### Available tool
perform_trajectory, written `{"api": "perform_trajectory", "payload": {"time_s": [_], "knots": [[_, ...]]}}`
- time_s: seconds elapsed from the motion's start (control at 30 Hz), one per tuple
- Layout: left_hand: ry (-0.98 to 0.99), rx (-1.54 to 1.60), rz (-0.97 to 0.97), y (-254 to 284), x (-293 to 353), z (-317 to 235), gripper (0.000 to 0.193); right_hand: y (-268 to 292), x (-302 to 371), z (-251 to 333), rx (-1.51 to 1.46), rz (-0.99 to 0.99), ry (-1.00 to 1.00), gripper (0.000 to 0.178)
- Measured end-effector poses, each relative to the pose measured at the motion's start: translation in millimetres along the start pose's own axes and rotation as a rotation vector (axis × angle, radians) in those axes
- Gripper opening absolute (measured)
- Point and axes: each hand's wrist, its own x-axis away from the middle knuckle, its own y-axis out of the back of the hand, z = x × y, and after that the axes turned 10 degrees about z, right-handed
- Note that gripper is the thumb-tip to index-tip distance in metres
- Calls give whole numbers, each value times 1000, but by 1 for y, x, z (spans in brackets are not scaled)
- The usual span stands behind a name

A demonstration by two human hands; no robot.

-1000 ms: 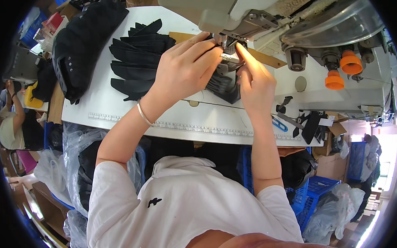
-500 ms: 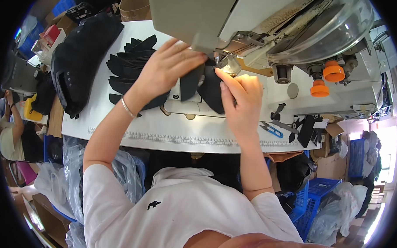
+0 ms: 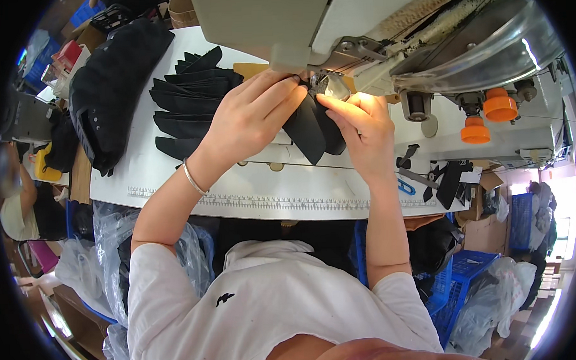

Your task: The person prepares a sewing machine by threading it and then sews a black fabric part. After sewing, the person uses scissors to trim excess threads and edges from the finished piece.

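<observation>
Both hands are at the needle area of a sewing machine (image 3: 266, 19). My left hand (image 3: 254, 114), with a bracelet at its wrist, is closed with its fingertips on the upper end of a black fabric piece (image 3: 306, 130). On the other side, my right hand (image 3: 365, 129) pinches the edge of the black fabric, thumb and forefinger together. Two dark layers seem to overlap between the hands, their lower ends hanging toward me. The machine's lamp lights the right fingers. What lies right under the needle is hidden by fingers and machine.
Several black fabric pieces (image 3: 184, 114) lie fanned out left of my hand. Beyond them rests a large black padded item (image 3: 117, 91). A ruler strip (image 3: 270, 201) runs along the white table's front. Blue-handled snips (image 3: 405, 186) and black scraps (image 3: 453, 184) lie right. Orange knobs (image 3: 500, 105) hang from the machine.
My left hand has drawn down and closed its fingers at the fabric's upper end. The fabric layers have come together and shifted right. My right hand has moved slightly right.
</observation>
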Motion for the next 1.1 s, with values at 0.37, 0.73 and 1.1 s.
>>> {"api": "perform_trajectory", "payload": {"time_s": [0.37, 0.73, 1.1], "knots": [[-30, 65, -19, -7, 5, 13, 46, -4, 1, -1, 84, -55, 138, 30], [-90, -91, -84, -7, -4, 6, 30, 5, 1, 2, 39, 29, 79, 30], [-67, -143, -52, -9, -4, 1, 37, 12, -3, 0, 4, 94, -18, 27]]}}
